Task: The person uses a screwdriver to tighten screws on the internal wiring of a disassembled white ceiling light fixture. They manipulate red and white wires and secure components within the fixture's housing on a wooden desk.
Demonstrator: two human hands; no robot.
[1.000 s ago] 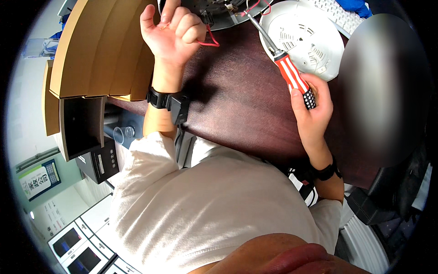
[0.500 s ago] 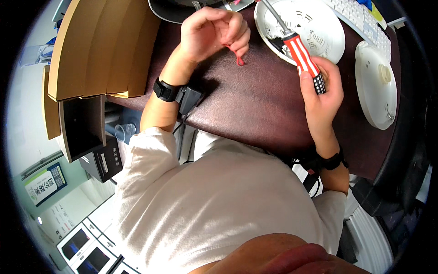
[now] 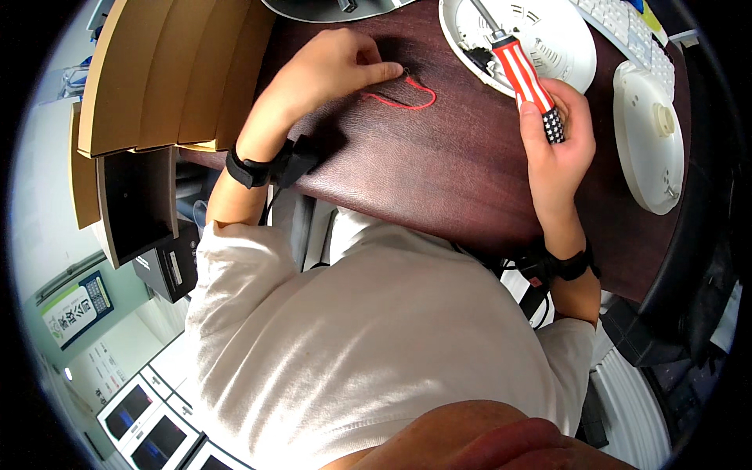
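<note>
My left hand (image 3: 333, 66) is low over the brown leather-look table, fingers curled and thumb stretched along them. Its thumb tip pinches one end of a thin red wire (image 3: 433, 95), which loops across the tabletop below the hand. In my right hand (image 3: 565, 129) is a screwdriver (image 3: 518, 70) with a red-and-white striped handle and a black, white-starred butt. The fingers wrap the handle's lower part, and the shaft points away from me over a round white plastic housing (image 3: 576, 55). Black parts show inside that housing near its left rim.
A white oval cover (image 3: 644, 145) with a small round boss lies on the right, beside a white keyboard (image 3: 627, 35). At the far left of the table edge, a dark round dish (image 3: 325, 9) is partly cut off. Cardboard boxes (image 3: 160, 70) stand on the left.
My left hand has turned over and come down to the table, spreading out the red wire it held bunched. My right hand with the screwdriver has barely shifted.
</note>
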